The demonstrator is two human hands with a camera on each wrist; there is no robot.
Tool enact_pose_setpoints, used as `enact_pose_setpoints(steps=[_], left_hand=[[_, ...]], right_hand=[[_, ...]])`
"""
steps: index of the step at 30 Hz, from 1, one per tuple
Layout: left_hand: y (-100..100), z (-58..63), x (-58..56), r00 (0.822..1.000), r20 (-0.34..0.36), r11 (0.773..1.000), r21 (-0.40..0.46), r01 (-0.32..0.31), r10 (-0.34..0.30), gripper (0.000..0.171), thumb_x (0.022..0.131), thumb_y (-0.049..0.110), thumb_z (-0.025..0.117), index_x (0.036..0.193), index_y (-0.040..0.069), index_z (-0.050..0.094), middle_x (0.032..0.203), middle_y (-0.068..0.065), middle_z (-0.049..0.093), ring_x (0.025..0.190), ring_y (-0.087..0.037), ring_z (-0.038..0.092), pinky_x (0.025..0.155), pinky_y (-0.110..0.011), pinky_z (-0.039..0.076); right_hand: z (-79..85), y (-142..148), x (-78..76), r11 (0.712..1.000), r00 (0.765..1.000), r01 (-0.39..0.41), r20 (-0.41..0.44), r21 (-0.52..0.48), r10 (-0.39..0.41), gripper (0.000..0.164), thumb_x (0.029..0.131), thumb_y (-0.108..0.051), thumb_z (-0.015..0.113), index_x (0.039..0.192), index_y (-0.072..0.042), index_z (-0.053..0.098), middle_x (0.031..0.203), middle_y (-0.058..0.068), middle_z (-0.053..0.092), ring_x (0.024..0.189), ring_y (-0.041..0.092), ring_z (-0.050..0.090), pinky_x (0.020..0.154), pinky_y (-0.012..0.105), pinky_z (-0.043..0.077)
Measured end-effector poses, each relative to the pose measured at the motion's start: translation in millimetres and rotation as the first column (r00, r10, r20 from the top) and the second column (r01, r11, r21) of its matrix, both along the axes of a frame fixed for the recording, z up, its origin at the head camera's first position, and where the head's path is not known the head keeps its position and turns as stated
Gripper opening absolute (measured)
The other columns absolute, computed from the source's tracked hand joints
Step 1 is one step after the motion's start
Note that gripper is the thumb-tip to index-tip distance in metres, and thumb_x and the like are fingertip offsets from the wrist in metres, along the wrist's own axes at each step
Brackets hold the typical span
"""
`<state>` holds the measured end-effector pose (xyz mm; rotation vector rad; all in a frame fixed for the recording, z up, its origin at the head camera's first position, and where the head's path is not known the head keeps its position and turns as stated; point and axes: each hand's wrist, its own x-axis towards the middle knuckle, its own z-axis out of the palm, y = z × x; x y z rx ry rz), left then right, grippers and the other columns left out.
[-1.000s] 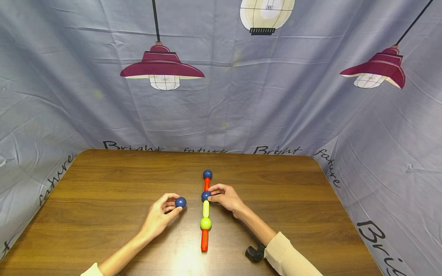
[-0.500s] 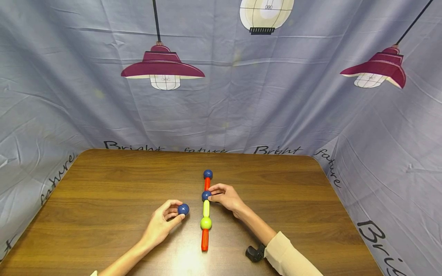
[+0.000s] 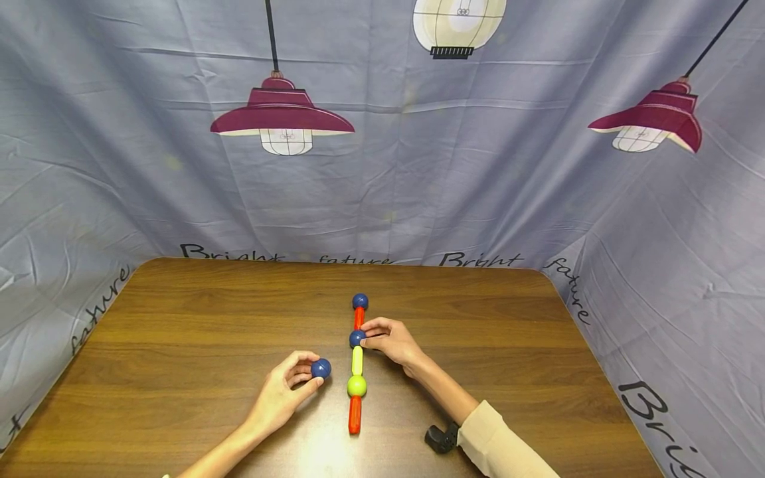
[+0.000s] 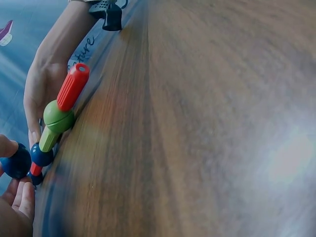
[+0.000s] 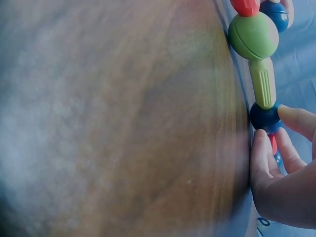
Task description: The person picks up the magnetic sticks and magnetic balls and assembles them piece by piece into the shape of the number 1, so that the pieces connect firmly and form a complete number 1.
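Note:
A straight chain of toy balls and rods lies on the wooden table. From far to near it runs blue end ball (image 3: 360, 301), red rod (image 3: 359, 318), middle blue ball (image 3: 356, 338), yellow-green rod (image 3: 357, 361), green ball (image 3: 356, 386) and red grooved rod (image 3: 355, 415). My right hand (image 3: 391, 343) grips the middle blue ball from the right with thumb and fingers. Left of the chain, my left hand (image 3: 285, 390) pinches a separate loose blue ball (image 3: 321, 368) between thumb and fingertips, a small gap from the yellow-green rod.
The brown table (image 3: 197, 318) spreads wide around the hands, its far edge against a grey-blue curtain (image 3: 382, 179) printed with lamps and lettering. A black device (image 3: 441, 439) sits at the right wrist, beside the cream sleeve (image 3: 499, 441).
My left hand has moved nearer and slightly to the right with the loose blue ball, closer to the chain. The right hand and the chain have stayed in place.

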<state>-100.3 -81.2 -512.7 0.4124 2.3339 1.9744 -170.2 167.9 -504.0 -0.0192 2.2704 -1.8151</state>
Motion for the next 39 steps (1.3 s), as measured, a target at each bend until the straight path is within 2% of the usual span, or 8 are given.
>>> enact_pose_setpoints(steps=[9, 20, 28, 34, 39], left_hand=[[2, 1.3, 3.2, 1.000, 0.005, 1.000, 0.015, 0.005, -0.005, 0.033, 0.084, -0.004, 0.076, 0.114, -0.001, 0.063, 0.108, -0.011, 0.064, 0.097, -0.019, 0.063, 0.090, -0.025, 0.053], [3, 2.1, 9.4, 1.000, -0.016, 0.999, 0.032, 0.025, -0.025, 0.033, 0.084, -0.005, 0.076, 0.113, -0.001, 0.063, 0.108, -0.012, 0.065, 0.095, -0.016, 0.063, 0.089, -0.026, 0.054], [2, 0.7, 14.2, 0.998, -0.022, 0.998, 0.022, 0.065, -0.065, 0.033, 0.086, -0.001, 0.075, 0.116, -0.003, 0.061, 0.112, -0.015, 0.063, 0.098, -0.016, 0.062, 0.091, -0.024, 0.053], [2, 0.1, 17.1, 0.998, -0.033, 0.997, 0.038, 0.060, -0.059, 0.033, 0.085, -0.003, 0.075, 0.115, -0.003, 0.061, 0.111, -0.015, 0.063, 0.098, -0.015, 0.063, 0.090, -0.023, 0.053], [2, -0.7, 19.0, 0.998, -0.044, 0.997, 0.052, 0.056, -0.054, 0.032, 0.084, -0.004, 0.075, 0.114, -0.003, 0.061, 0.110, -0.015, 0.064, 0.096, -0.014, 0.063, 0.089, -0.023, 0.053]], right_hand=[[0.0, 1, -0.8, 1.000, 1.000, -0.012, 0.001, -0.029, 0.012, 0.029, 0.082, -0.003, 0.079, 0.109, 0.003, 0.069, 0.094, 0.006, 0.069, 0.084, 0.015, 0.066, 0.075, 0.024, 0.052], [-1.5, 2, 1.1, 1.000, 1.000, -0.001, -0.003, -0.016, 0.001, 0.029, 0.082, -0.004, 0.079, 0.109, 0.002, 0.070, 0.095, 0.006, 0.070, 0.087, 0.015, 0.064, 0.075, 0.025, 0.051], [1.4, 2, 9.8, 0.999, 1.000, 0.003, -0.007, -0.037, -0.003, 0.036, 0.083, -0.003, 0.078, 0.116, 0.004, 0.066, 0.100, 0.011, 0.069, 0.088, 0.015, 0.065, 0.076, 0.026, 0.052], [3.6, 6, 17.6, 0.999, 1.000, 0.006, 0.026, -0.046, -0.005, 0.043, 0.083, -0.007, 0.077, 0.121, 0.005, 0.061, 0.103, 0.014, 0.066, 0.086, 0.016, 0.062, 0.076, 0.029, 0.054], [3.9, 8, 24.4, 0.997, 0.998, 0.007, 0.063, -0.071, -0.002, 0.042, 0.083, -0.008, 0.076, 0.120, 0.007, 0.061, 0.103, 0.013, 0.066, 0.086, 0.016, 0.062, 0.079, 0.031, 0.056]])
